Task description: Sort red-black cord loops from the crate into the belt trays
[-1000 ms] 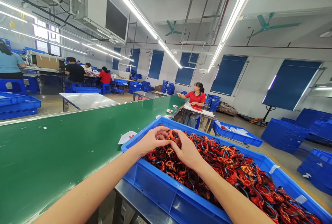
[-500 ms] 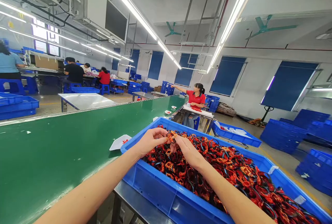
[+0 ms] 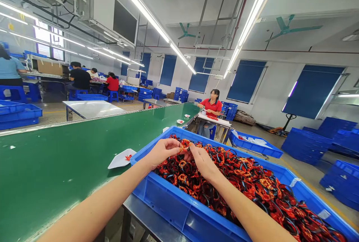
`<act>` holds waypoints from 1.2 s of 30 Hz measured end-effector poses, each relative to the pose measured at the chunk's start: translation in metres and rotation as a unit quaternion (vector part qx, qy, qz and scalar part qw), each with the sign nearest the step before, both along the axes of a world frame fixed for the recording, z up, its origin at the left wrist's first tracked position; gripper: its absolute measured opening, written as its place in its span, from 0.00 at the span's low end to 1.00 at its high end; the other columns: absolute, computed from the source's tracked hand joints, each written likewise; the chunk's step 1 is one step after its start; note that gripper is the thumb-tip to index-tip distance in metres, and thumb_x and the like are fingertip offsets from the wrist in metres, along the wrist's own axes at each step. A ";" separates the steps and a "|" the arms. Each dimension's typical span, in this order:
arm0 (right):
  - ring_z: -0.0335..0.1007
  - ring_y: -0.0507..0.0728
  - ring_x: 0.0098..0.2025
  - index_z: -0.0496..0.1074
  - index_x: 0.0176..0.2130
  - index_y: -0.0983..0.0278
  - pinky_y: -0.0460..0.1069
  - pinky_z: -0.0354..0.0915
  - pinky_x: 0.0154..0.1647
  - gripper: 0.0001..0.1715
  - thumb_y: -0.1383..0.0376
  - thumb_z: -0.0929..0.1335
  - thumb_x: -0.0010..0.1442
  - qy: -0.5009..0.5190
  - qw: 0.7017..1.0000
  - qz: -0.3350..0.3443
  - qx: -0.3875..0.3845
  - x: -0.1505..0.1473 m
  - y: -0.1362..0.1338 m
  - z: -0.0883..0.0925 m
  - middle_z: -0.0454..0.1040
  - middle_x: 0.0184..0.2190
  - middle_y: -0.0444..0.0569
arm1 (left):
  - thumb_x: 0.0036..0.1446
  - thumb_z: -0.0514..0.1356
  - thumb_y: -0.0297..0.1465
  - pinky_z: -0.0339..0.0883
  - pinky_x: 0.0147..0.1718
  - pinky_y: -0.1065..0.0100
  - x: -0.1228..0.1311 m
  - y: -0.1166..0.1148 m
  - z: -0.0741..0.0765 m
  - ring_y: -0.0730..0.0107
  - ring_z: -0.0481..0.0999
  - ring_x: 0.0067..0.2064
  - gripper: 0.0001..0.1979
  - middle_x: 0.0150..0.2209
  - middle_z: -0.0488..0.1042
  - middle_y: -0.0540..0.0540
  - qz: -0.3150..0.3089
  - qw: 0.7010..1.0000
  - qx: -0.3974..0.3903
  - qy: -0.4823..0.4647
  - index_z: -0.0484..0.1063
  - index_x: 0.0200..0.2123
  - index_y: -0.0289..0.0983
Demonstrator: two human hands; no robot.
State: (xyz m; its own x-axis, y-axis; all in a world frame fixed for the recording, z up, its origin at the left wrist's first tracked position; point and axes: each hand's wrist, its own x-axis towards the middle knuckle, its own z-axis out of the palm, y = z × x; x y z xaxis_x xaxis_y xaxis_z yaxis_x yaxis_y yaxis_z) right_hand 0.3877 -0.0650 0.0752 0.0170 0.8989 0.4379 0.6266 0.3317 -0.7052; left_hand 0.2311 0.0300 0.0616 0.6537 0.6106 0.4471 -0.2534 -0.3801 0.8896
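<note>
A small red-orange and black ring-shaped piece [image 3: 185, 144] is held between both hands, above the near end of a blue crate [image 3: 168, 193]. My left hand [image 3: 164, 153] pinches it from the left with thumb and fingertips. From the right, my right hand [image 3: 202, 161] is closed on the same piece, its fingers partly hidden behind the thumb. Many similar red, orange and black rings [image 3: 224, 174] fill the crate below. Just left of the crate, a white tray [image 3: 117, 161] with a small red item on it rests on the green conveyor belt [image 3: 70, 152].
The crate stands on a metal table [image 3: 140, 212]. Farther along the belt lie smaller white trays [image 3: 180, 121]. A co-worker in a red shirt [image 3: 212, 106] sits at a side table beyond the crate. Blue crates [image 3: 307, 145] are stacked at right; another [image 3: 255, 145] holds white trays.
The white trays have moved toward me and leftward with the belt. The co-worker in red has lowered an outstretched arm. My hands have barely shifted and still hold the ring-shaped piece.
</note>
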 end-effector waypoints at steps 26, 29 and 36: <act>0.69 0.57 0.41 0.76 0.37 0.58 0.51 0.62 0.45 0.10 0.67 0.67 0.55 -0.412 0.911 0.005 -0.031 0.001 0.001 -0.009 0.75 0.37 0.47 | 0.38 0.61 0.38 0.56 0.24 0.70 -0.215 0.052 -0.062 0.66 0.68 0.25 0.09 0.21 0.72 0.50 0.336 0.858 0.117 0.371 0.76 0.21 0.39; 0.69 0.58 0.41 0.76 0.37 0.58 0.52 0.62 0.45 0.10 0.68 0.67 0.55 -0.407 0.913 0.006 -0.026 0.001 -0.001 -0.008 0.75 0.37 0.47 | 0.36 0.63 0.37 0.56 0.24 0.70 -0.222 0.049 -0.061 0.67 0.68 0.24 0.09 0.20 0.72 0.50 0.341 0.853 0.113 0.378 0.76 0.21 0.39; 0.69 0.57 0.40 0.76 0.35 0.58 0.52 0.62 0.44 0.10 0.69 0.67 0.54 -0.394 0.919 0.002 -0.026 0.000 0.000 -0.008 0.75 0.34 0.47 | 0.52 0.54 0.40 0.59 0.28 0.71 -0.178 0.031 -0.020 0.70 0.66 0.27 0.14 0.27 0.74 0.49 0.388 0.859 0.174 0.284 0.75 0.34 0.38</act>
